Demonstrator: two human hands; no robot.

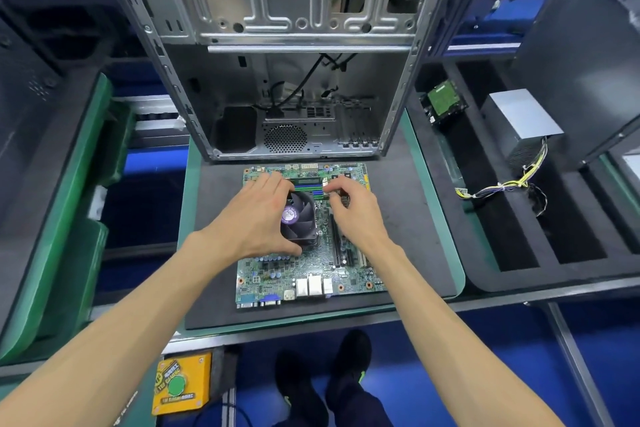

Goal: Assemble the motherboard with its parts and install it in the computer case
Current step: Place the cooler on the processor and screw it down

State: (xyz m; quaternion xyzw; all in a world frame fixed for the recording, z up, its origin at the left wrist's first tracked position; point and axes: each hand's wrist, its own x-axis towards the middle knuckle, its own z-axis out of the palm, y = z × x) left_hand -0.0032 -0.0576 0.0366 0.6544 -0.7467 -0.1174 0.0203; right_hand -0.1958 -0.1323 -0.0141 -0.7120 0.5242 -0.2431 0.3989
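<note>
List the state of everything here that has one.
computer case, open, no board inside
motherboard, flat on mat, outside the case
CPU fan, on the motherboard, gripped by left hand
memory stick, upright on the motherboard
right hand, fingers curled at the stick's end
power supply, in tray, cables loose

green motherboard (pixel 304 270) lay flat on a dark grey foam mat (pixel 214 253), just in front of the open grey metal computer case (pixel 294 80). left hand (pixel 256 215) gripped the black square cooler fan (pixel 299 218), thumb on the near side, fingers over the far edge. right hand (pixel 349 208) had its fingertips curled at the right end of the green memory stick (pixel 308 182), couldn't tell if it actually pinched it.
</note>
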